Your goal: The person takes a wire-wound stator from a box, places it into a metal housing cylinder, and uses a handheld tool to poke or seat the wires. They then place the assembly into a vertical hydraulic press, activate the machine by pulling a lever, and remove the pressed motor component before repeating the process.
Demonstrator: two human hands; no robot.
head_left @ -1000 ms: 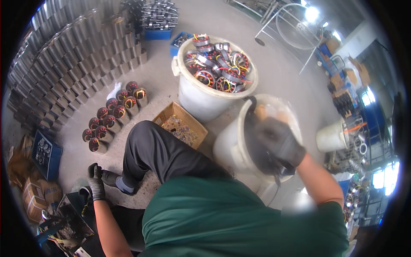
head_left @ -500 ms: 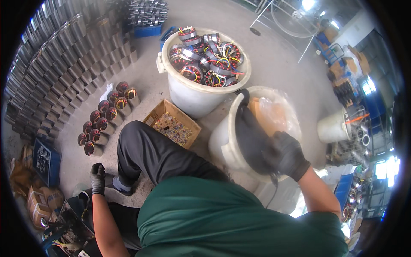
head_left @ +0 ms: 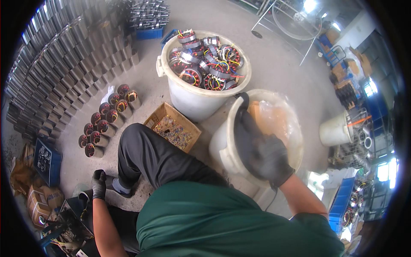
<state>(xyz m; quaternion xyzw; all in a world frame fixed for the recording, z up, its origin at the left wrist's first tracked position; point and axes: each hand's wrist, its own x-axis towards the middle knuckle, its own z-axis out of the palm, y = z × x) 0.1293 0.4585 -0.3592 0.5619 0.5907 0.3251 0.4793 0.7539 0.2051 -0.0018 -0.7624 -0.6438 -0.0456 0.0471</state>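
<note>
My right hand (head_left: pixel 274 162), in a dark grey glove, is over the lower part of a long black panel-like thing (head_left: pixel 245 139) lying across a white tub (head_left: pixel 222 143). Motion smears its fingers, so its hold is unclear. At the far left of my body, my left hand (head_left: pixel 99 185), also gloved, is closed in a fist beside my ankle; whatever it may hold is hidden. Inside the white tub, clear plastic film (head_left: pixel 274 115) covers something tan. Behind it stands another white tub (head_left: pixel 188 96) heaped with wound motor stators (head_left: pixel 220 68) with coloured wires.
Rows of metal cylinders with red windings (head_left: pixel 102 126) stand on the floor to the left, before tall stacks of metal cylinders (head_left: pixel 72 64). A cardboard box (head_left: pixel 192 139) of small coloured bits lies between my knee and the tubs. A blue crate (head_left: pixel 50 165) sits at far left.
My right hand has moved left and slightly nearer to me along the black thing. My left hand remains closed in much the same place. The whole view has shifted slightly.
</note>
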